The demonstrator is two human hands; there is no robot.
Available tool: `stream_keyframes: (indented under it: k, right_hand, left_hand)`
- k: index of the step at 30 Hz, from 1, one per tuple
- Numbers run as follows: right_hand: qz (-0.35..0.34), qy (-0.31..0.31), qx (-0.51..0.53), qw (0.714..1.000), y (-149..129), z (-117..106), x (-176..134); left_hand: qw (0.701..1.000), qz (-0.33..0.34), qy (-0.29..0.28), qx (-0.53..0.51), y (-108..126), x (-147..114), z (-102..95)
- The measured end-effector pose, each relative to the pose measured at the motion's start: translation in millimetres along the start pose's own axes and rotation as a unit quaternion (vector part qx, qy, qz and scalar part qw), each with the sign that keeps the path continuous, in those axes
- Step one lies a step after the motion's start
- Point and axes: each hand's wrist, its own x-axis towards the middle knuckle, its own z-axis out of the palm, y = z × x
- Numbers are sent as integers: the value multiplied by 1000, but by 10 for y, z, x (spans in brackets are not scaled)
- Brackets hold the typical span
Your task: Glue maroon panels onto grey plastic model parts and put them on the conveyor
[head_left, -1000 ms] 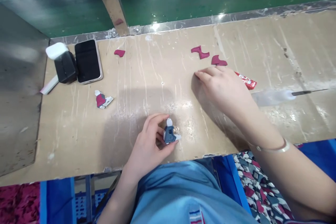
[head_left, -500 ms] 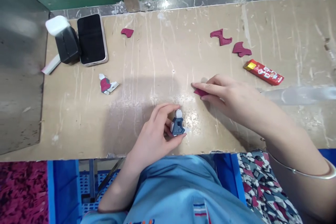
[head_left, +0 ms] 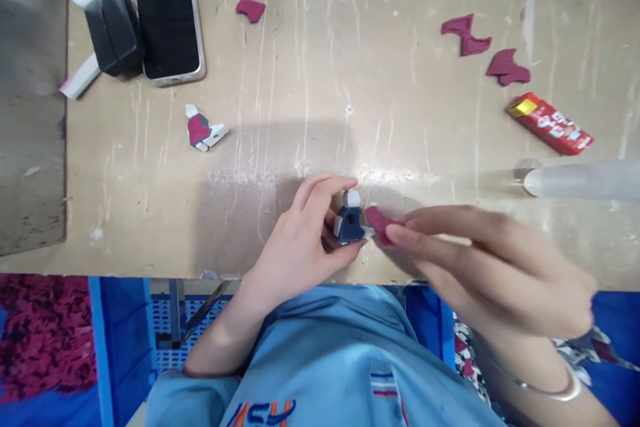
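Note:
Near the table's front edge, my left hand (head_left: 305, 233) is closed around a small dark blue and white plastic piece (head_left: 350, 223), held between thumb and fingers. My right hand (head_left: 480, 253) pinches a maroon plastic piece (head_left: 380, 223) between thumb and forefinger, just to the right of the blue piece; a small gap seems to lie between them. A similar assembled piece (head_left: 200, 130) in maroon, white and dark blue lies on the table to the left. At the back right are loose maroon pieces (head_left: 467, 35), and a single maroon piece (head_left: 251, 10) lies at the back left.
A phone (head_left: 169, 20) lies at the back left beside a black and white object (head_left: 113, 27). To the right are a red packet (head_left: 550, 123) and a translucent tube (head_left: 585, 180). Below the table edge, a blue crate (head_left: 123, 333) stands near many maroon pieces (head_left: 47, 340).
My right hand has picked the maroon piece up off the table and brought it nearer, beside the blue piece. My left hand keeps its hold. The camera view has tilted downward.

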Motion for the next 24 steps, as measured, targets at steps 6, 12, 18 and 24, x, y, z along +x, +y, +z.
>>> stream_keyframes:
  k: [6,12,18,24]
  right_hand:
    - [38,11,57,998,-165,264,-180]
    - [9,-10,98,995,-100,335,-92]
    - [40,8,126,991,-140,406,-125]
    - [52,7,132,990,-254,321,-74]
  left_hand:
    - [1000,-15,4,7,20,4,10]
    - [1000,-6,10,4,-1,-7,3]
    - [999,23,29,-4,-20,-41,25]
    - [985,-29,25,-169,162,-150,59]
